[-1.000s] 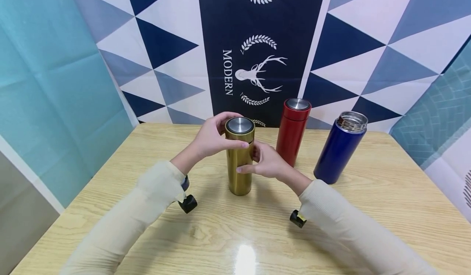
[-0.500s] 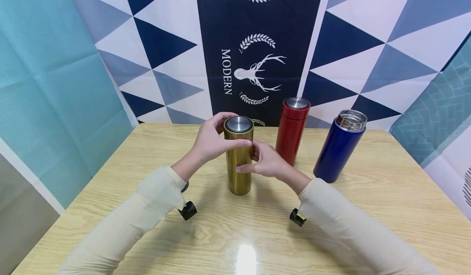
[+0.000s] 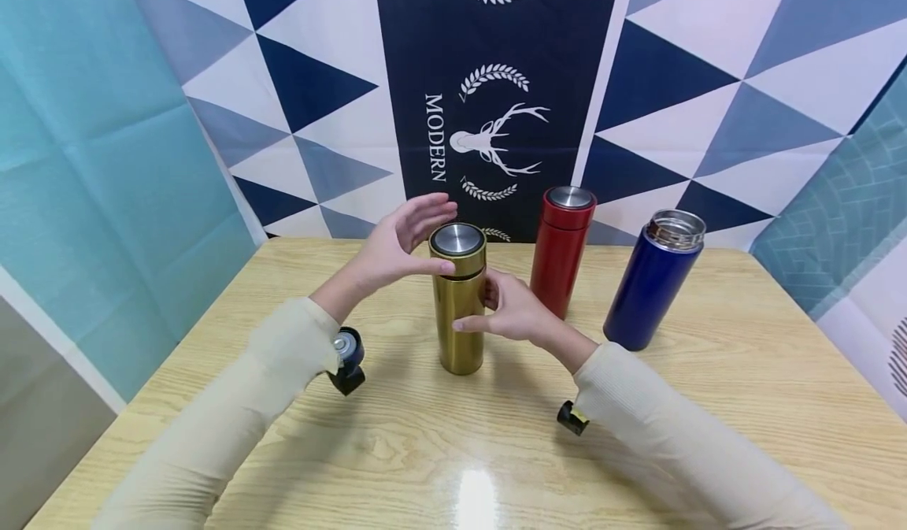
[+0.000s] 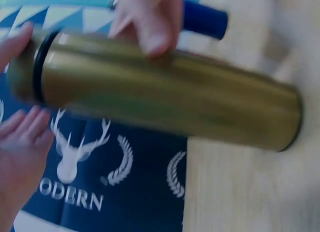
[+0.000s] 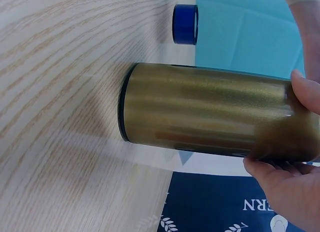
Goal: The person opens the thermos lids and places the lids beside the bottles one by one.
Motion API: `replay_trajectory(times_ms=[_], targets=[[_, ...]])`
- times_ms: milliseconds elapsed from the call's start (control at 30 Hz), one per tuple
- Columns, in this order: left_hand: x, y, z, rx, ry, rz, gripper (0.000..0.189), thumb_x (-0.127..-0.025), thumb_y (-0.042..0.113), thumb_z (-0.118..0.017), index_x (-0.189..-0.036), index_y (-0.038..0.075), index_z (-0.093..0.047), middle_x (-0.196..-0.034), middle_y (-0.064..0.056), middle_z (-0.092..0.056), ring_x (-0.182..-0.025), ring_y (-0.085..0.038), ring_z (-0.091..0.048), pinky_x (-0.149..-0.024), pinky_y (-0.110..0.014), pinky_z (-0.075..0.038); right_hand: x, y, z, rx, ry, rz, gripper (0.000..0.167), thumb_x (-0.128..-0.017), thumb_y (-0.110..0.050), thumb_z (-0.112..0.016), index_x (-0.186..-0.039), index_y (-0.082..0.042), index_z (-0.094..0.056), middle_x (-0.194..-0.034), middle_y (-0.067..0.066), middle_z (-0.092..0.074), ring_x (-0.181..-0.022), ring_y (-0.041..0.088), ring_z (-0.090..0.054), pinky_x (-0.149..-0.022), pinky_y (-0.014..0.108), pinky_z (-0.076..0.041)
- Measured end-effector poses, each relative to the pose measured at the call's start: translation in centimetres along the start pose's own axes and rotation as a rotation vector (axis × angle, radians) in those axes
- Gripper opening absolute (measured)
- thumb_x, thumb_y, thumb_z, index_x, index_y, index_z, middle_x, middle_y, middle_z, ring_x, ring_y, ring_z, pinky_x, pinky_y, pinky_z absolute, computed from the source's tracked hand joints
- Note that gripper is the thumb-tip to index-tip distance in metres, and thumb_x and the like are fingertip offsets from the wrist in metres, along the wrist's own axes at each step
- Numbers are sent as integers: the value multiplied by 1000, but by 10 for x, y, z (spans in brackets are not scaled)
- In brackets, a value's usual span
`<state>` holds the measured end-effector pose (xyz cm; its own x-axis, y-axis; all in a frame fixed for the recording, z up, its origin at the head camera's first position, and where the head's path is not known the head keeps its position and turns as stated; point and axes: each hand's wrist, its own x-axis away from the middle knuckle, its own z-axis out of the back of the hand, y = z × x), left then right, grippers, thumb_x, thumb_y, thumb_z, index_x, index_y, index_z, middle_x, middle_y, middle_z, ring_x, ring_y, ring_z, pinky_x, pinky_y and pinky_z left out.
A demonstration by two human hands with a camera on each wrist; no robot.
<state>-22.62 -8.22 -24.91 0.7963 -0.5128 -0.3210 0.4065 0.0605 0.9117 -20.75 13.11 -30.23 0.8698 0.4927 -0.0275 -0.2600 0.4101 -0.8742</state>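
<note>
A gold thermos bottle (image 3: pixel 460 341) stands upright on the table, its lid (image 3: pixel 457 239) on top with a silver disc. My right hand (image 3: pixel 519 311) grips the bottle's body from the right, thumb across its front. Around the lid, my left hand (image 3: pixel 397 242) has spread, straight fingers; its far fingers are lifted off the rim. The left thumb lies at the lid's front; whether it touches, I cannot tell. In the left wrist view a dark ring (image 4: pixel 44 67) marks the seam between lid and body.
A closed red thermos bottle (image 3: pixel 563 258) stands behind to the right. Beside it is a lidless blue thermos bottle (image 3: pixel 652 290). A blue lid (image 3: pixel 347 346) sits on the table (image 3: pixel 397 467), partly hidden by my left wrist. A patterned cloth (image 3: pixel 319 105) hangs behind.
My left hand has loosened from the gold bottle's lid and moved a little left, its fingers spreading and rising. More of the blue lid shows. The right hand keeps its grip.
</note>
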Motion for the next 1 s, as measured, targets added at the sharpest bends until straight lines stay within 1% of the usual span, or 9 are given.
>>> replay_trajectory(times_ms=[67,167,267,367,433,533,700,867,1000], targets=[[-3,-2,9,47,-89,17,92,-72,15,-84,-147,6,-32,-152,-14,-40,-142,-24,-38,-121,-37,-27,0,1,0,-7,-1,6,70,-76,-18,-80,-136,-7,-46,-135,13,-58,-126,29,-57,-111,46,-41],[-8,-6,16,59,-213,69,95,-70,22,-86,-147,6,-32,-153,-13,-38,-142,-25,-38,-120,-40,-29,-1,2,-1,-10,-1,12,68,-76,-19,-80,-134,-7,-47,-133,12,-59,-124,28,-58,-111,45,-42],[-13,-9,18,80,-282,103,88,-74,13,-81,-147,6,-33,-151,-14,-40,-137,-24,-44,-116,-41,-35,-1,3,-1,-10,1,12,67,-76,-19,-80,-133,-8,-48,-132,11,-60,-122,28,-59,-110,45,-43],[-18,-11,18,127,-317,129,81,-75,1,-72,-147,4,-34,-147,-17,-44,-129,-21,-53,-112,-40,-41,-1,3,-1,-11,2,15,67,-76,-18,-80,-134,-8,-47,-132,11,-60,-123,28,-59,-110,45,-43],[-20,-12,18,140,-322,137,80,-74,-2,-68,-146,2,-35,-144,-18,-48,-123,-18,-58,-108,-40,-45,-1,3,0,-11,1,18,68,-76,-19,-80,-135,-8,-47,-133,12,-59,-123,28,-58,-110,45,-43],[-21,-11,18,131,-307,137,77,-73,-1,-69,-143,-1,-37,-138,-16,-54,-117,-15,-61,-105,-38,-47,-1,3,0,-8,1,16,69,-76,-19,-80,-136,-8,-47,-134,11,-59,-124,28,-58,-110,45,-42],[-16,-10,16,66,-255,116,74,-74,2,-74,-141,0,-41,-134,-14,-58,-115,-13,-61,-103,-35,-49,-1,4,-1,-9,4,17,69,-76,-19,-80,-135,-8,-47,-134,11,-59,-124,28,-58,-110,45,-43],[-11,-8,14,-7,-199,99,70,-75,0,-74,-139,2,-45,-131,-16,-60,-111,-12,-63,-98,-31,-52,-1,4,-2,-7,3,22,68,-76,-18,-80,-135,-8,-47,-132,12,-60,-122,28,-59,-109,45,-43],[-9,-4,10,-62,-153,94,67,-76,-2,-74,-137,3,-48,-130,-18,-61,-111,-13,-64,-99,-33,-52,0,3,-1,-11,4,24,69,-76,-18,-80,-135,-7,-47,-133,12,-59,-123,28,-58,-110,45,-43]])
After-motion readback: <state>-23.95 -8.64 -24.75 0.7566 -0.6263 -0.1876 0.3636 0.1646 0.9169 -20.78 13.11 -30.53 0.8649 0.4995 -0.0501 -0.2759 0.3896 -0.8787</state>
